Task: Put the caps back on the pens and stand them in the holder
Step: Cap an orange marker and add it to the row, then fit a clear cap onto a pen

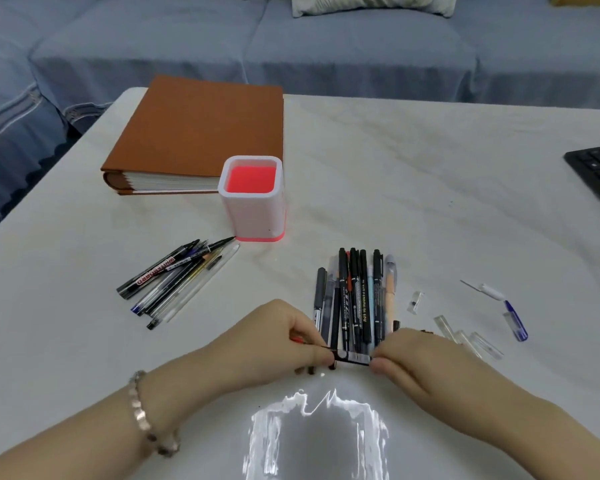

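Head: holder upright, red floor showing; pens on table.

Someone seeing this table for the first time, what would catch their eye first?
The white pen holder with its glowing red inside stands mid-table, at the near corner of a thick brown book. Nearer the camera, the left hand and right hand pinch a dark pen between them, just in front of a tidy row of pens.
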The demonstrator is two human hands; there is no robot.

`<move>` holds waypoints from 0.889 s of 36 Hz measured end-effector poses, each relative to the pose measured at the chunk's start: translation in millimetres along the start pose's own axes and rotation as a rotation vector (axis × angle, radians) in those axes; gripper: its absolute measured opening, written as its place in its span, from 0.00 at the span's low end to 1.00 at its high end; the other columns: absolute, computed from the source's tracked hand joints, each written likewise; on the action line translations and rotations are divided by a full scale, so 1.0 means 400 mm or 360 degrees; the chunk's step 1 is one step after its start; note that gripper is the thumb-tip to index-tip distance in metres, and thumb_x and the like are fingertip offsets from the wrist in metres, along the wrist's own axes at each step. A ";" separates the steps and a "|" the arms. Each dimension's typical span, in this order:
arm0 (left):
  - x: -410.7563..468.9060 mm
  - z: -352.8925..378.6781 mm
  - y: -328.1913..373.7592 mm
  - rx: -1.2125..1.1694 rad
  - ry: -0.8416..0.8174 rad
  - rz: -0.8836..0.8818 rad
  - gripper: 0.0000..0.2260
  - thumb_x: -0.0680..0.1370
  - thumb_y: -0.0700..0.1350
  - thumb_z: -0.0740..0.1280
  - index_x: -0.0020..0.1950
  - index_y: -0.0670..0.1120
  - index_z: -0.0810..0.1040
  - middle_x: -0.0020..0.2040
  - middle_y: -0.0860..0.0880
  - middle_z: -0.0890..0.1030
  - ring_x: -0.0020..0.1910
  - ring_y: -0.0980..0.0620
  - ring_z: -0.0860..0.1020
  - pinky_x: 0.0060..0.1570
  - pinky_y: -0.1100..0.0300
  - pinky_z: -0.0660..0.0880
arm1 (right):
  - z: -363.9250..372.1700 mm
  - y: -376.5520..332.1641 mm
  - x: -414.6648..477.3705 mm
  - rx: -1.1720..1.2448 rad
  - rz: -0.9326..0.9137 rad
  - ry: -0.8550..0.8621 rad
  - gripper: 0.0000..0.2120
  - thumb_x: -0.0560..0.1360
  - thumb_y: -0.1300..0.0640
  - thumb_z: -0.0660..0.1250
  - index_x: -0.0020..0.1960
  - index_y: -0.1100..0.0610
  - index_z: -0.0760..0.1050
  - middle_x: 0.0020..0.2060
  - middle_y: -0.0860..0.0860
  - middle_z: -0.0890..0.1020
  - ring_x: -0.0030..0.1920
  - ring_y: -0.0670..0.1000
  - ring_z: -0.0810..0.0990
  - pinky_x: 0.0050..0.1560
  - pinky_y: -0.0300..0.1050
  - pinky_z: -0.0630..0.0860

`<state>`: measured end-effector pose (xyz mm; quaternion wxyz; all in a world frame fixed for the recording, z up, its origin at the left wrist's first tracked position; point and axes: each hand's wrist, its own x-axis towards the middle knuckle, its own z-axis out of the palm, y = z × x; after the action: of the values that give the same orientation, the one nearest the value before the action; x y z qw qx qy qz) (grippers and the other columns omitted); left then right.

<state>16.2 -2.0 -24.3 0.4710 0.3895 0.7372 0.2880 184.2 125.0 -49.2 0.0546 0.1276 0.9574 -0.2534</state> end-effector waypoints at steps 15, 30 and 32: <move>-0.001 -0.125 -0.227 0.1039 0.1323 0.0028 0.06 0.74 0.41 0.67 0.49 0.41 0.79 0.47 0.43 0.80 0.47 0.41 0.78 0.42 0.53 0.74 | 0.054 -0.057 0.041 0.0786 0.0436 0.0732 0.17 0.74 0.59 0.64 0.48 0.35 0.69 0.31 0.48 0.77 0.35 0.43 0.74 0.37 0.31 0.69; 0.041 -0.123 -0.232 0.1125 0.1154 -0.0251 0.07 0.73 0.38 0.65 0.48 0.37 0.77 0.43 0.38 0.79 0.45 0.38 0.75 0.40 0.48 0.73 | 0.083 -0.066 0.160 -0.0221 0.0493 0.0451 0.14 0.77 0.52 0.53 0.59 0.49 0.72 0.48 0.49 0.78 0.48 0.53 0.78 0.38 0.43 0.69; 0.048 -0.115 -0.224 0.1089 0.1136 -0.0259 0.07 0.73 0.39 0.63 0.47 0.36 0.76 0.45 0.38 0.77 0.44 0.38 0.75 0.40 0.48 0.72 | 0.082 -0.065 0.142 -0.0166 0.0448 0.0475 0.14 0.78 0.50 0.54 0.60 0.48 0.72 0.49 0.48 0.78 0.48 0.52 0.78 0.38 0.42 0.68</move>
<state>-58.0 -36.1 -86.3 0.0556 0.3401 0.9326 0.1074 123.7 99.1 -75.1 -0.0464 0.2930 0.9394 -0.1716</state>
